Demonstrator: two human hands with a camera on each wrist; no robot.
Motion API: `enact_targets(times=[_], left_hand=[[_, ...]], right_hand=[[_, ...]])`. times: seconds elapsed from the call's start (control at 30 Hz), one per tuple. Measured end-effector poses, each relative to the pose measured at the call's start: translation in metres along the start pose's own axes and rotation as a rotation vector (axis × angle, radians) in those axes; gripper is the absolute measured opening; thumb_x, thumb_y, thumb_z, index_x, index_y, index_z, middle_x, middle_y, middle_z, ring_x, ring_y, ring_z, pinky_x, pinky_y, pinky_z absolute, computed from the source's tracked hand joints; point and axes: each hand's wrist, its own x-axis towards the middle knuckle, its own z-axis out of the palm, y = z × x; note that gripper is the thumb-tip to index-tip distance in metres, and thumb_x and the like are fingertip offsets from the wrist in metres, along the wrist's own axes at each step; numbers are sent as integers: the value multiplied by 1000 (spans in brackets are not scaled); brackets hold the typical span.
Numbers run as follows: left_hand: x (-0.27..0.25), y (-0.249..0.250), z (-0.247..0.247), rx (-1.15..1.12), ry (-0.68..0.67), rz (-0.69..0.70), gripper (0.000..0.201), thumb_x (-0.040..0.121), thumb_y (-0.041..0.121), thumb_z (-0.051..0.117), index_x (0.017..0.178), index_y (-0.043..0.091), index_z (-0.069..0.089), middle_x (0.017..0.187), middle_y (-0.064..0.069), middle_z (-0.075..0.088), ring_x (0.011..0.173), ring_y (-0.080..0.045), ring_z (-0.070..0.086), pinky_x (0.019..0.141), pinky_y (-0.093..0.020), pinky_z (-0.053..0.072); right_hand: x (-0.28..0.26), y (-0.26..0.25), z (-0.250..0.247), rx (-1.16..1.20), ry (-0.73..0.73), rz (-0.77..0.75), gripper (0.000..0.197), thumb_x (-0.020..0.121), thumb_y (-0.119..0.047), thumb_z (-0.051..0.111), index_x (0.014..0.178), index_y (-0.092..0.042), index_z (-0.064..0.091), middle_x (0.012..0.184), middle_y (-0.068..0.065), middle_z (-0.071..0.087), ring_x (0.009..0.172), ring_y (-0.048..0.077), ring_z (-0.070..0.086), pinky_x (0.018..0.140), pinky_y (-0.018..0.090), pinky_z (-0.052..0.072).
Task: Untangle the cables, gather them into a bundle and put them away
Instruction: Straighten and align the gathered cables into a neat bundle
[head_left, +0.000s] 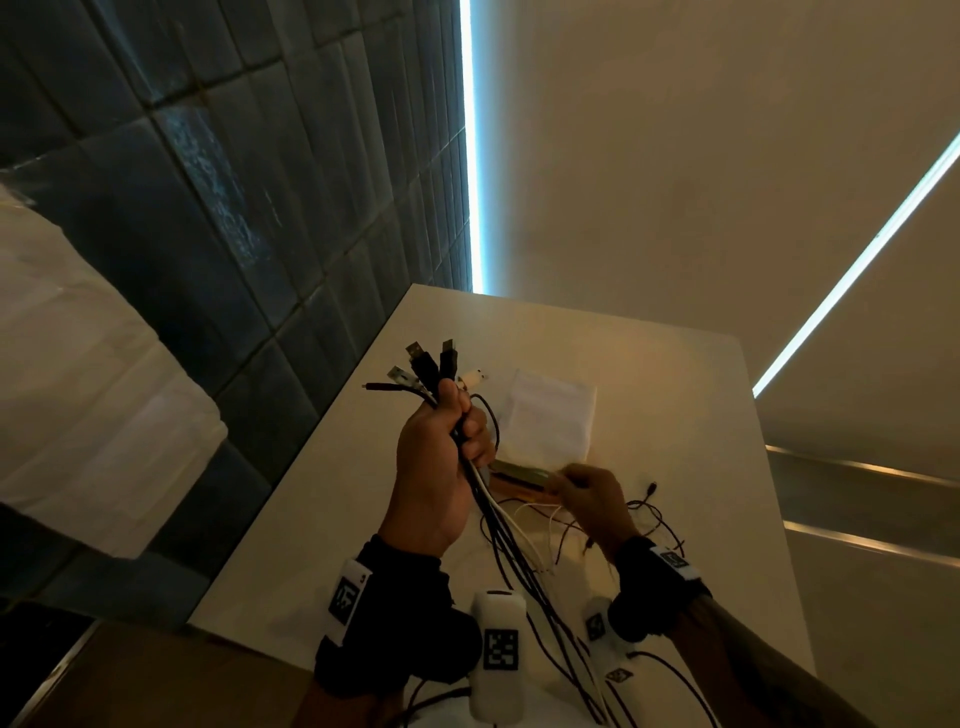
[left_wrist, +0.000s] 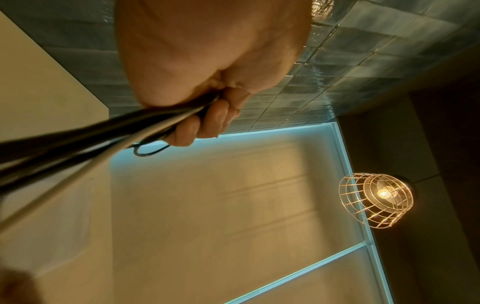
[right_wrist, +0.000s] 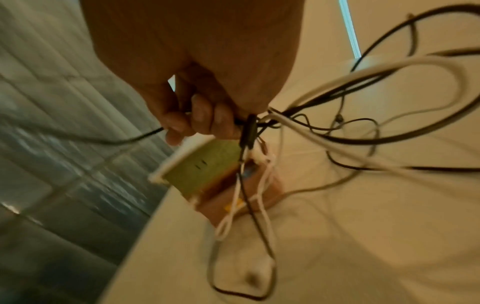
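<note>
My left hand (head_left: 457, 415) is raised above the white table (head_left: 675, 395) and grips a bundle of black and white cables (head_left: 498, 519). Several USB plugs (head_left: 431, 364) stick up out of the fist. In the left wrist view the left hand (left_wrist: 205, 121) is closed round the cables (left_wrist: 78, 142), which run off to the lower left. My right hand (head_left: 571, 480) is lower and to the right, and pinches a thin black cable (right_wrist: 130, 140) between curled fingers (right_wrist: 179, 123). Loose cable loops (right_wrist: 389, 123) trail over the table behind the right hand (right_wrist: 187, 125).
A small green and orange box (head_left: 524, 474) lies on the table just under my right hand, box (right_wrist: 205, 164) with white cord over it. A flat white pouch (head_left: 550, 415) lies behind. A dark tiled wall (head_left: 234, 208) runs along the table's left edge. A wire-caged lamp (left_wrist: 376, 195) hangs overhead.
</note>
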Motion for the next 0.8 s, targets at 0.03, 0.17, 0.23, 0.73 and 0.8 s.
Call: enact_targets(times=[0.03, 0.17, 0.23, 0.73, 0.8], left_hand=[[1, -2, 0, 8, 20, -11, 32, 104, 30, 34, 77, 15, 42, 55, 4, 40, 45, -9, 31, 46, -23, 26], [5, -15, 0, 55, 111, -38, 29, 104, 29, 35, 84, 12, 47, 60, -3, 56, 54, -14, 44, 52, -27, 30], [7, -21, 1, 93, 152, -55, 27, 104, 29, 34, 91, 12, 50, 69, -9, 66, 56, -14, 48, 52, -26, 32], [5, -9, 6, -136, -66, 4, 34, 103, 30, 33, 74, 16, 43, 64, 3, 40, 46, -8, 26, 48, -23, 23], [3, -7, 5, -121, -89, 25, 33, 102, 31, 35, 73, 15, 43, 61, 4, 40, 45, -7, 25, 47, -22, 23]], right_hand=[[-3, -16, -4, 115, 28, -16, 18, 88, -14, 64, 72, -10, 72, 61, 2, 61, 58, 10, 55, 56, 31, 46], [-22, -81, -20, 448, 11, -162, 13, 89, -7, 63, 81, -2, 71, 59, 2, 53, 56, 13, 44, 49, 19, 35], [-34, -103, -27, 515, -63, -257, 12, 89, 0, 61, 84, 7, 69, 59, 0, 55, 54, 10, 46, 50, 16, 38], [-27, -28, -5, 368, -234, -64, 30, 96, -11, 56, 74, 9, 61, 62, 1, 47, 57, 8, 38, 54, 18, 30], [-24, -12, -1, 331, -212, -51, 31, 96, -10, 55, 76, 12, 59, 64, 3, 45, 58, 8, 38, 55, 17, 32]])
